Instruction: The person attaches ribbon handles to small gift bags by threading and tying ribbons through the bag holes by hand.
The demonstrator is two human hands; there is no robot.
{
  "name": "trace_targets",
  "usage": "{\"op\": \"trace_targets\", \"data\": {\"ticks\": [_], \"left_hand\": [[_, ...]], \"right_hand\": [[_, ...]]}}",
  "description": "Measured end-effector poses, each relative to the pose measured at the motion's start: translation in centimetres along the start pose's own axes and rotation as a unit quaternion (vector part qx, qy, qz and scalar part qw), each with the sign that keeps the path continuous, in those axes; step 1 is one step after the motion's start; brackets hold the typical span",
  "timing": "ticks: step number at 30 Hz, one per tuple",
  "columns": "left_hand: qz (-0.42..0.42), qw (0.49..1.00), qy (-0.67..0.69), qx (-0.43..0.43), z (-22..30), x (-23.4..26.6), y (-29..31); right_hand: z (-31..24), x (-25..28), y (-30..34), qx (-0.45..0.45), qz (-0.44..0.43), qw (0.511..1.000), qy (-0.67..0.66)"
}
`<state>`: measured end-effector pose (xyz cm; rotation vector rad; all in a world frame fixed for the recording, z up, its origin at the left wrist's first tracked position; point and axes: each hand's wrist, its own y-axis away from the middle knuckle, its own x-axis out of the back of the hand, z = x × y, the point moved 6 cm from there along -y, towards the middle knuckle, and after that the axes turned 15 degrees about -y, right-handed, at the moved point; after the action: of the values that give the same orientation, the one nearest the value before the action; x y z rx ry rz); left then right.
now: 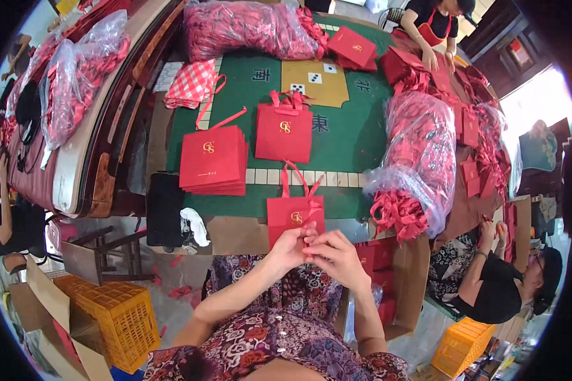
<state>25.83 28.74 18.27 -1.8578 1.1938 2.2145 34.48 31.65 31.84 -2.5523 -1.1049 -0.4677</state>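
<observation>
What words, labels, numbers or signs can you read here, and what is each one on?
I won't copy out lettering, but it stands here:
Green tabletop: large dark characters.
White dotted squares: no numerals.
Red bag at tabletop's near edge: gold emblem.
Bag beyond: gold emblem.
Left bag stack: gold emblem; line below too small to read.
Far bags: gold emblem.
Anything else: too small or blurred.

The left hand (288, 249) and right hand (338, 256) converge, bent fingertips close together. Bare forearms (236, 293) diverge below the hands.
</observation>
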Motion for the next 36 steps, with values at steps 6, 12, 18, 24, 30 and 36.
{"op": "trace_targets", "data": {"ticks": [6, 12, 18, 24, 30, 36], "left_hand": [[-0.062, 0.992, -0.105, -0.017, -1.3, -0.4, 1.2], [0.171, 0.634, -0.709, -0.257, 5.7, 1.1, 5.5], [0.287, 0.274, -0.827, -0.397, 10.3, -1.3, 5.6], [0.274, 0.230, -0.834, -0.421, 10.1, -2.3, 5.6], [0.265, 0.271, -0.818, -0.432, 10.0, -2.6, 5.6], [0.245, 0.286, -0.817, -0.437, 9.9, -3.5, 5.1]], "right_hand": [[-0.4, 1.2, 0.7, 0.029, 0.120, 0.988, -0.096], [-0.7, 1.5, -0.5, -0.049, 0.109, 0.989, -0.081], [6.1, -2.6, -3.6, -0.108, 0.194, 0.973, -0.069], [8.7, -4.5, -4.9, -0.148, 0.222, 0.963, -0.014], [8.8, -4.6, -4.8, -0.159, 0.257, 0.953, -0.007], [8.7, -5.0, -4.2, -0.135, 0.293, 0.946, -0.014]]}}
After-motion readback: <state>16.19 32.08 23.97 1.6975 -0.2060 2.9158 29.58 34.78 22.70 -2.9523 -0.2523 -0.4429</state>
